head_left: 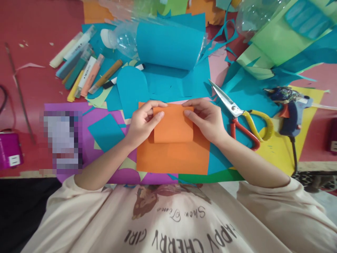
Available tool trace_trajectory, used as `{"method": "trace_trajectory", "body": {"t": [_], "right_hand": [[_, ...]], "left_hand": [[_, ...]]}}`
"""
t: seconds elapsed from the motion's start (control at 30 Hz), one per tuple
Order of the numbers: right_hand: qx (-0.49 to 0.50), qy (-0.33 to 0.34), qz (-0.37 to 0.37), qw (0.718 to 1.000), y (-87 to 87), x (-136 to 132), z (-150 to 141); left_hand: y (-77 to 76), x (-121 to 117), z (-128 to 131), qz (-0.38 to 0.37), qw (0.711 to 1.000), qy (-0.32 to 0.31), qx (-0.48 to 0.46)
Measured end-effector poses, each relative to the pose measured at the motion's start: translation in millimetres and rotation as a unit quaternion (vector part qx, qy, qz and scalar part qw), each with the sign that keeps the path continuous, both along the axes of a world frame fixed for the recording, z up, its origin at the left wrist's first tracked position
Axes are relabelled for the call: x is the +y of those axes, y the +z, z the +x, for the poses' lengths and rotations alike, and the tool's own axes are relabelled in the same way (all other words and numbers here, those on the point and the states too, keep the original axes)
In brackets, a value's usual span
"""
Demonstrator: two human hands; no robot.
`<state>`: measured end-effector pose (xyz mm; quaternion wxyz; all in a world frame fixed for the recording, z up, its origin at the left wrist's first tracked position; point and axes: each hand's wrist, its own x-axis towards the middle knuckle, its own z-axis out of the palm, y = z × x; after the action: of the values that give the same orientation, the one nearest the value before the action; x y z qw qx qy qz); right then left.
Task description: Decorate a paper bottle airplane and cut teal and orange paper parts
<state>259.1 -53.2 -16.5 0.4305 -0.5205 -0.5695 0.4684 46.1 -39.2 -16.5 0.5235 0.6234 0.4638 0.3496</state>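
Note:
An orange paper sheet (172,156) lies flat in front of me, its far part rolled or folded back toward me into a smaller flap (173,126). My left hand (143,121) pinches the flap's left end, thumb on top. My right hand (206,117) pinches the right end the same way. Both hands are closed on the orange paper.
Scissors (242,117) with red and yellow handles lie right of my hands, a blue glue gun (289,109) beyond them. A plastic bottle wrapped in teal paper (168,44) lies behind. Markers and glue sticks (81,68) sit at the upper left. Teal, purple, green and yellow paper scraps cover the red table.

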Motion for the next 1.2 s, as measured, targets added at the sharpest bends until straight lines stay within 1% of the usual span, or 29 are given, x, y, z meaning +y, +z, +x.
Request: {"method": "trace_trajectory", "body": {"t": [0.3,0.5,0.73,0.97,1.2], "right_hand": [[-0.01,-0.005,-0.006,1.0,-0.6,-0.1,-0.8],[-0.004,-0.013,-0.004,1.0,0.1,0.0,-1.2],[-0.008,-0.003,-0.012,1.0,1.5,0.6,-0.1],[0.01,-0.008,-0.003,1.0,-0.1,0.2,-1.0],[0.012,-0.017,-0.012,1.0,-0.1,0.1,-1.2]], "left_hand": [[-1.7,0.1,-1.0,0.015,1.0,0.003,0.015],[3.4,0.5,0.2,-0.001,1.0,0.0,0.026],[7.2,0.1,1.7,0.014,0.999,0.005,0.036],[7.7,0.1,2.3,0.006,1.0,0.003,0.008],[8.1,-0.3,2.2,-0.003,1.0,0.006,0.02]]}}
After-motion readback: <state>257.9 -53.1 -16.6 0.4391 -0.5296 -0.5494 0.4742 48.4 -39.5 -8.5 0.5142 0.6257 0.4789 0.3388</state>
